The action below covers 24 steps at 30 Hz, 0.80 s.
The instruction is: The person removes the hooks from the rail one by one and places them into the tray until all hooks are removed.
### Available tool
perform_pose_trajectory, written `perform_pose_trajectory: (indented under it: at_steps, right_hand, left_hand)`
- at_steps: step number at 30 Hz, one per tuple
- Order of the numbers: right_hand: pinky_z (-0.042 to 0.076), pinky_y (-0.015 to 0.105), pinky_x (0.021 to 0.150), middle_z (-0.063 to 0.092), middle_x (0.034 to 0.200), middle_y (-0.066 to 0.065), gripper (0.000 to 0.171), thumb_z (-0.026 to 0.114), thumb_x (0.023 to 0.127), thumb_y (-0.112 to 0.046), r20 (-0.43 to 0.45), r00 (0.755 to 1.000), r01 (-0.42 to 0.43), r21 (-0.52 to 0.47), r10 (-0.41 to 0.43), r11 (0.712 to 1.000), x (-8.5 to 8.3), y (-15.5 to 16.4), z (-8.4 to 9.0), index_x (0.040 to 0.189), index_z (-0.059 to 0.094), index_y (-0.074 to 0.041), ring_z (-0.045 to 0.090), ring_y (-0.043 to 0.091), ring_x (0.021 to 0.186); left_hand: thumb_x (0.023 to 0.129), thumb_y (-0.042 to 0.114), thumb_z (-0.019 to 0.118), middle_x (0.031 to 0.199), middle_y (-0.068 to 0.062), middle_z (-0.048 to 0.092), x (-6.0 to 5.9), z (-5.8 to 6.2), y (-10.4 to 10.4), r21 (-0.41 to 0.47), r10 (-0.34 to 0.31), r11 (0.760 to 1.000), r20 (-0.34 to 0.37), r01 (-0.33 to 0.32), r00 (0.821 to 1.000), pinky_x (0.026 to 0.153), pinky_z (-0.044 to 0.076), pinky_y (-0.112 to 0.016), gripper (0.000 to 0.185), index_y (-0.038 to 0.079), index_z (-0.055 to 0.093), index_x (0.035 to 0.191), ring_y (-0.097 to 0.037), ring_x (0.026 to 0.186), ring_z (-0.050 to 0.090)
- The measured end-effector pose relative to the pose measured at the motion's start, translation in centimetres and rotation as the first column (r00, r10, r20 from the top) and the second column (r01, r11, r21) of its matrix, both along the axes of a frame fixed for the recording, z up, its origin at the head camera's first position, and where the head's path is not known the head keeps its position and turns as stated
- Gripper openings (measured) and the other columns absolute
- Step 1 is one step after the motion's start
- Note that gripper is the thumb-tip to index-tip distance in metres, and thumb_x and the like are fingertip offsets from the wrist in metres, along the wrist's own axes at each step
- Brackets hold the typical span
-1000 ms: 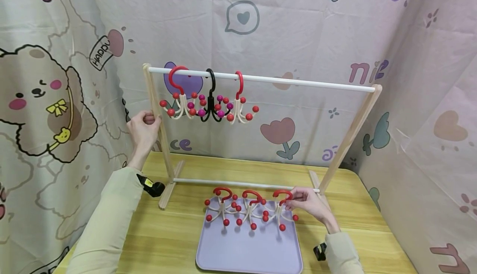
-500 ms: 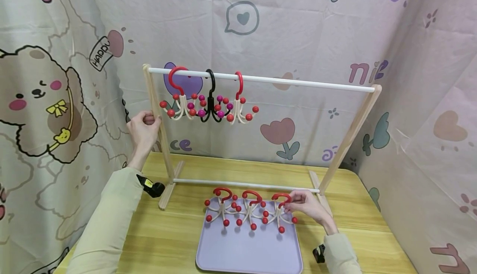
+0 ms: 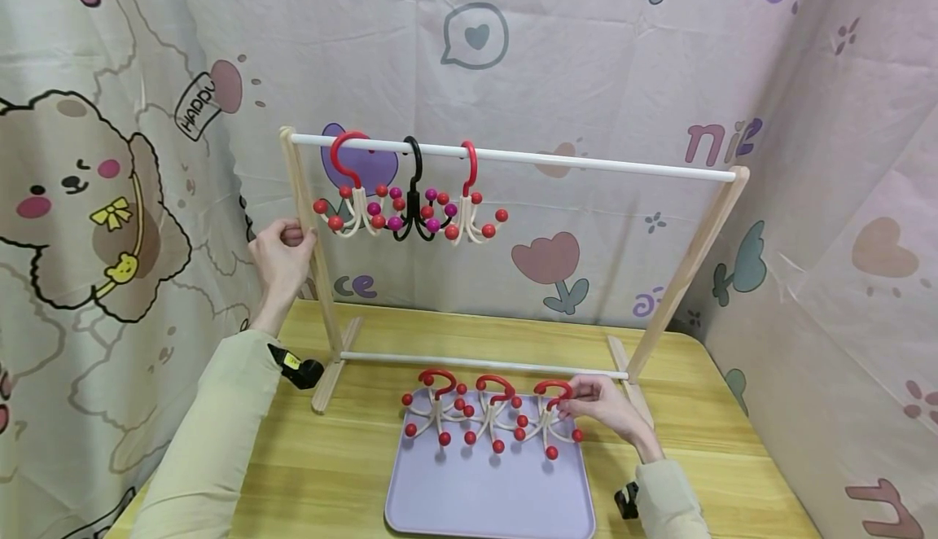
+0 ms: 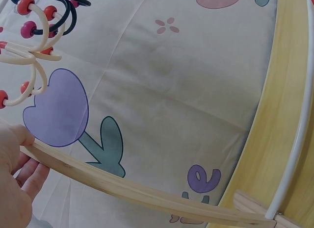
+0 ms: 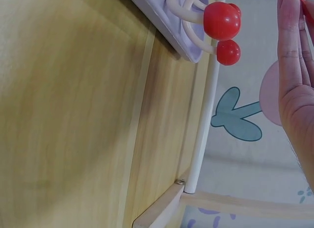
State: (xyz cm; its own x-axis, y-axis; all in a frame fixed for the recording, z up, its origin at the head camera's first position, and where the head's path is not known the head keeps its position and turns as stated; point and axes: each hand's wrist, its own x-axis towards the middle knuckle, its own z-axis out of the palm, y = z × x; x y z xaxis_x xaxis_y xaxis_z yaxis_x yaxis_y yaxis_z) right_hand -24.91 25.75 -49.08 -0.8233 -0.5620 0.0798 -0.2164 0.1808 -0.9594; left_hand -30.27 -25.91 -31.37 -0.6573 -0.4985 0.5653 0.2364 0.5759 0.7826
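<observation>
My left hand (image 3: 282, 252) holds the left wooden post (image 3: 319, 274) of a rack partway up, its thumb and fingers around the wood in the left wrist view. At the tray's back right corner, my right hand (image 3: 607, 407) pinches the red hook of a claw hanger (image 3: 545, 423) with cream arms and red bead tips. Two matching claw hangers, one in the middle (image 3: 493, 417) and one at the left (image 3: 437, 414), stand beside it on the lilac tray (image 3: 491, 506). In the right wrist view only red beads (image 5: 222, 21) and cream arms show; the pinched hook is mostly cut off.
From the rack's white top rod (image 3: 601, 163) hang a red-hooked hanger (image 3: 359, 212), a black hanger (image 3: 414, 212) and another red-hooked one (image 3: 466, 213), all toward the left. A lower white rod (image 3: 469, 361) runs behind the tray. Printed cloth (image 3: 476, 99) encloses the wooden table (image 3: 330, 474).
My right hand and the hanger it pinches have shifted slightly left and down toward the tray. The left hand stays on the post.
</observation>
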Motion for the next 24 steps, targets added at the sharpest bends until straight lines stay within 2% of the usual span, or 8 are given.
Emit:
perform_pose_trajectory:
  at_steps: [3,10,15,18,24]
  right_hand:
    - [0.060,0.053,0.078,0.067,0.099,0.040,0.025,0.065,0.094,-0.004,0.000,1.000,0.001,0.006,-0.001,1.000,0.03,-0.01,0.02,0.107,0.059,0.017,0.076,0.024,0.084]
    - [0.062,0.041,0.075,0.066,0.101,0.041,0.026,0.065,0.093,-0.002,-0.016,1.000,0.003,0.027,-0.003,1.000,0.08,-0.10,0.01,0.109,0.060,0.018,0.075,0.014,0.082]
    - [0.061,0.037,0.074,0.067,0.108,0.039,0.027,0.067,0.092,-0.005,-0.005,1.000,0.019,0.068,-0.019,0.997,0.09,-0.12,-0.16,0.112,0.062,0.012,0.075,0.018,0.085]
    - [0.061,0.036,0.074,0.067,0.110,0.039,0.029,0.069,0.092,-0.007,-0.005,1.000,0.031,0.088,-0.031,0.996,0.10,-0.12,-0.20,0.114,0.063,0.011,0.075,0.018,0.085]
    - [0.061,0.041,0.075,0.067,0.111,0.038,0.042,0.069,0.093,-0.012,0.000,0.999,0.046,0.099,-0.047,0.994,0.15,-0.22,0.13,0.121,0.056,0.017,0.075,0.022,0.084]
  left_hand:
    - [0.092,0.013,0.066,0.096,-0.023,0.073,0.02,-0.06,-0.03,-0.003,0.002,1.000,-0.005,-0.002,1.000,0.062,0.039,-0.007,0.025,-0.006,0.072,0.107,0.016,0.062,0.046]
    - [0.093,0.014,0.066,0.096,-0.022,0.073,0.09,-0.10,-0.01,0.001,0.004,1.000,0.005,-0.004,1.000,0.064,0.038,-0.009,0.025,-0.006,0.071,0.108,0.014,0.064,0.046]
    - [0.093,0.014,0.066,0.098,-0.023,0.074,0.11,-0.03,0.02,0.008,-0.005,1.000,0.014,0.005,1.000,0.063,0.039,-0.007,0.025,-0.005,0.072,0.109,0.014,0.064,0.047]
    - [0.093,0.014,0.066,0.098,-0.023,0.074,0.08,-0.01,0.01,0.005,-0.004,1.000,0.015,0.004,1.000,0.062,0.039,-0.006,0.025,-0.004,0.072,0.109,0.014,0.063,0.047]
    - [0.092,0.014,0.067,0.096,-0.023,0.073,0.06,-0.03,0.03,-0.004,0.007,1.000,0.003,-0.007,1.000,0.069,0.037,-0.011,0.024,-0.005,0.072,0.106,0.014,0.066,0.045]
